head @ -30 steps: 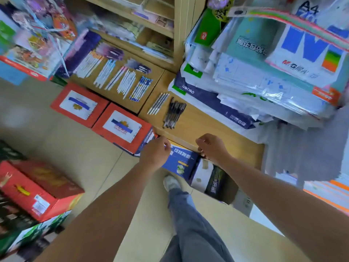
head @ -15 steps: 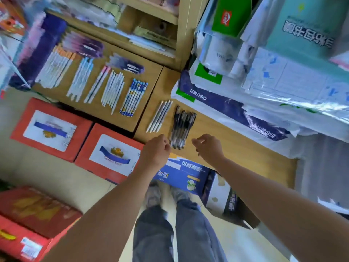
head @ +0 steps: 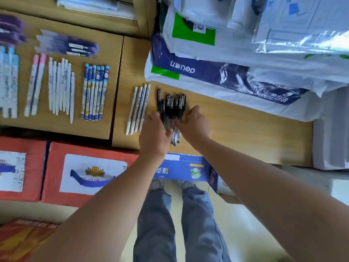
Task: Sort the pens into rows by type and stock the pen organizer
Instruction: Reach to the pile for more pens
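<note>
Black pens point(head: 171, 106) lay bunched on the wooden counter point(head: 245, 133), beside the white pens point(head: 139, 108). We had brought the left hand point(head: 154, 137) and right hand point(head: 194, 123) up from the counter edge; both pressed the bunch with flattish fingers, presumably squaring that row. Paper packs point(head: 217, 72) stood behind, red cartons point(head: 90, 173) below.

Matt pale wood-grain shelf point(head: 236, 133), glossy black plastic pens point(head: 171, 104), shiny crinkled plastic-wrapped paper packs point(head: 217, 72).
</note>
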`<state>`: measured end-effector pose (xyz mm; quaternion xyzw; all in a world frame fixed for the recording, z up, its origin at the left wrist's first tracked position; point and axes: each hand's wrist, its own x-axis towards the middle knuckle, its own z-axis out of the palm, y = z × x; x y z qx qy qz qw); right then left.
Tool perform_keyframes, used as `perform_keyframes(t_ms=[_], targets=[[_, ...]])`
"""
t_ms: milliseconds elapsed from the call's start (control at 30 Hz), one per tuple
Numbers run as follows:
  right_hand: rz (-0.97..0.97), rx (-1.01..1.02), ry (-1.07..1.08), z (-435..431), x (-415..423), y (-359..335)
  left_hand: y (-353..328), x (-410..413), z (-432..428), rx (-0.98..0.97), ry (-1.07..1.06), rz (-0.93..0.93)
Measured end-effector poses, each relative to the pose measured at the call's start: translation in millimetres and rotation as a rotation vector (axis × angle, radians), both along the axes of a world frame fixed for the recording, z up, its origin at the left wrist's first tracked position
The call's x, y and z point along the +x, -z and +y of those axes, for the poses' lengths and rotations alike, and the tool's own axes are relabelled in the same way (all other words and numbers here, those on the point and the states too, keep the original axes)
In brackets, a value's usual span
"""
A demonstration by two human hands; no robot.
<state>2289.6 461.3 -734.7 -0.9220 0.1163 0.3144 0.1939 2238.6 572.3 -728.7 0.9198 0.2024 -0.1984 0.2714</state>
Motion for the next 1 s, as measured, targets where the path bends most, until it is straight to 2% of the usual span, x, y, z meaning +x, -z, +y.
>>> perform_keyframes(t_ms=[233,500,833,1000], targets=[[0.006,-0.078,-0.08,-8.9,0.0,-3.2,6.1,5.3,-3.0,0.082,0.043,-0.016],[-0.036,-0.065,-0.127,-24.3,-0.5,-3.2,12.0,22.4,-11.4,0.153,0.083,0.094],[-0.108,-0.123,-0.334,-29.4,0.8,0.5,10.0,27.4,-14.8,0.145,0.125,0.046],[-0.054,-0.072,-0.275,-31.9,1.0,-1.0,8.4,25.0,-11.8,0.039,0.101,0.05]])
